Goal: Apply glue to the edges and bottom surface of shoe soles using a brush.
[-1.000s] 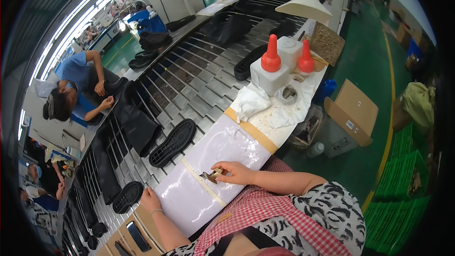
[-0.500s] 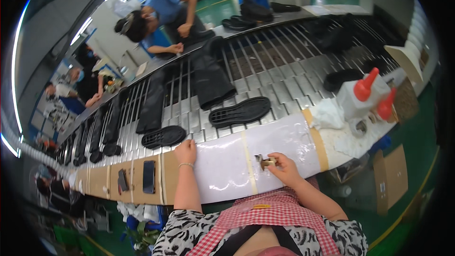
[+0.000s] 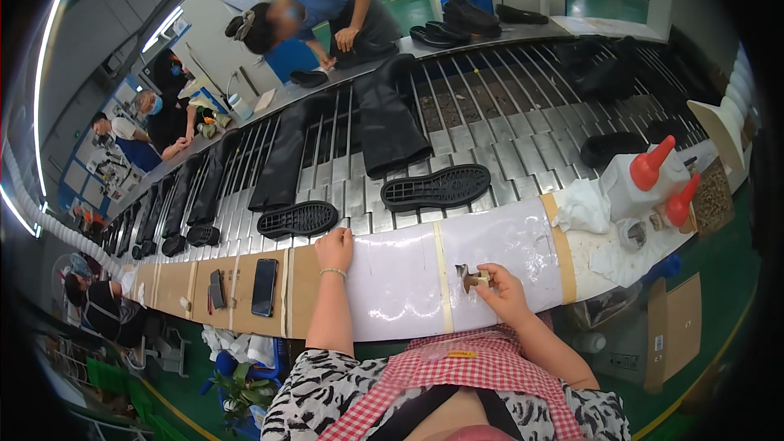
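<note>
My left hand [image 3: 336,250] is curled closed at the far edge of the board, beside where the white sheet [image 3: 392,286] meets the cardboard. Whatever its fingers may hold is hidden. Just beyond it, a black shoe sole [image 3: 297,219] lies tread up on the slatted metal conveyor. A larger black sole [image 3: 436,188] lies to its right, below the open end of a black boot shaft [image 3: 394,126]. Over the white sheet, my right hand [image 3: 504,294] pinches a small tool [image 3: 474,279] with a pale tan block and a dark end.
A phone [image 3: 264,287] and a small dark object [image 3: 216,289] lie on the cardboard at left. White bottles with red nozzles [image 3: 651,167] and crumpled tissue [image 3: 583,206] stand at right. Across the conveyor [image 3: 490,159], a co-worker [image 3: 314,4] bends over the far ledge. More boots line the conveyor leftward.
The whole view has shifted slightly with my head. Both hands keep nearly the same places on the board. Across the conveyor, a dark sole-like piece now shows beside the co-worker's hand.
</note>
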Tool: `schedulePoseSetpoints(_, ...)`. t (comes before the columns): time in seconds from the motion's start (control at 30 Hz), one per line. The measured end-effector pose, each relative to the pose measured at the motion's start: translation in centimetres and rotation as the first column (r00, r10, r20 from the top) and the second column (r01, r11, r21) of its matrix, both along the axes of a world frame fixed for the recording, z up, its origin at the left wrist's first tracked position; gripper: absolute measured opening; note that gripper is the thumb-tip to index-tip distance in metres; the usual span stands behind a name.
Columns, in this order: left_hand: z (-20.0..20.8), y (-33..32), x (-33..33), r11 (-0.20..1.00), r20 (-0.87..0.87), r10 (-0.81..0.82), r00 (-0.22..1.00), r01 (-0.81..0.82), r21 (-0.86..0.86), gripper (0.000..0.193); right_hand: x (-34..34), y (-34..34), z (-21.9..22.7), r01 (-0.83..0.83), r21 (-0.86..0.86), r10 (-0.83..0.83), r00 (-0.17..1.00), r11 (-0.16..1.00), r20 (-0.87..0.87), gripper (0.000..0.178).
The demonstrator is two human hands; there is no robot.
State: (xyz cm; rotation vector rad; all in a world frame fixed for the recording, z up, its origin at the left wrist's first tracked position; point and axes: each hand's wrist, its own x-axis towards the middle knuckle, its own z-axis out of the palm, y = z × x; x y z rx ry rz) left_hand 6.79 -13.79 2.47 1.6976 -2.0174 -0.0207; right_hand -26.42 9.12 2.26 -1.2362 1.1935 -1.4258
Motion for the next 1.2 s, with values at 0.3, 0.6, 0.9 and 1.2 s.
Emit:
schedulePoseSetpoints(0.3, -0.7, -0.6, 0.6, 0.999, 0.010, 0.013, 1.000, -0.014, 0.039, 0.031, 0.2, -0.1, -0.3, 0.002, -0.005, -0.002, 1.000, 1.000, -0.026, 0.039)
schedulePoseSetpoints(0.6, -0.9, -0.6, 0.9, 1.000, -0.007, -0.006, 1.000, 0.006, 0.003, 0.032, 0.6, -0.2, -0.4, 0.009, -0.007, -0.009, 0.999, 1.000, -0.033, 0.039)
schedulePoseSetpoints(0.9, -1.3, -0.9, 1.4, 1.000, -0.012, -0.004, 1.000, 0.004, -0.009, 0.031, 1.0, -0.4, -0.8, 0.008, -0.013, -0.009, 1.000, 1.000, -0.015, 0.040)
schedulePoseSetpoints(1.2, -1.2, -0.9, 1.7, 1.000, -0.019, 0.002, 1.000, -0.002, 0.015, 0.029, 1.3, -0.5, -1.1, 0.006, -0.015, -0.006, 1.000, 1.000, -0.030, 0.040)
